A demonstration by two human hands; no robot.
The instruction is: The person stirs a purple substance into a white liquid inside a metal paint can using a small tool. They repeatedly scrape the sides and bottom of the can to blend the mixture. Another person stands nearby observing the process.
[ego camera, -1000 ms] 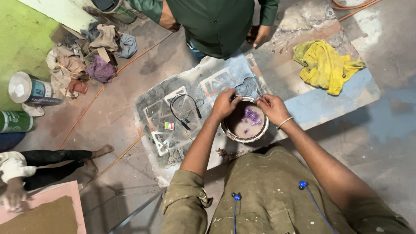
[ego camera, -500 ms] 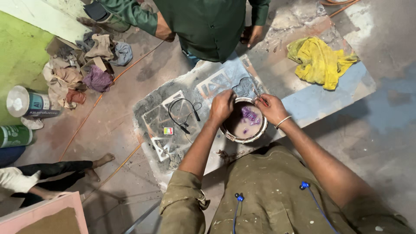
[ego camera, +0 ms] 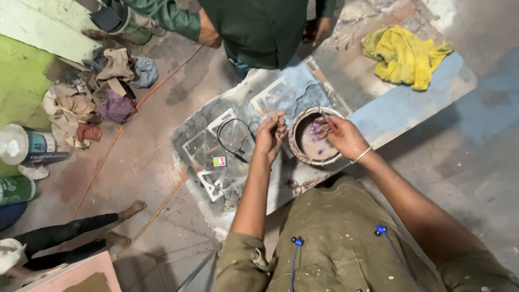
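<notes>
Dipping into the bowl point(ego camera: 316, 141): head view, now. Right hand point(ego camera: 345, 138) is over the round, crusted bowl with its fingertips down inside, among purple bits in a pale wash; its grip looks closed on something small and thin, too small to name. Left hand point(ego camera: 270, 135) hovers just beside the bowl's left rim, fingers curled loosely together; whether they pinch anything I cannot tell. The bowl sits on a paint-stained board point(ego camera: 254, 103) lying on the floor, serving as worktop, with a black cord point(ego camera: 232, 138) and a small green and red tag point(ego camera: 219, 161) to its left. A yellow rag point(ego camera: 405, 54) lies well apart at upper right on a blue-edged panel point(ego camera: 411, 103). A second person in a dark green shirt point(ego camera: 265, 27) crouches beyond the board. Judgement on doing this step well: keep the bowl steady, bring the left hand back to the rim if it rocks, stir with fingertips only, lift slowly so the wash drips inside the rim. Against the earlier head frames: both hands were then close together over the bowl, and the left hand has since drawn off to the left side. The view has also shifted, so the bowl now sits higher in the frame.
</notes>
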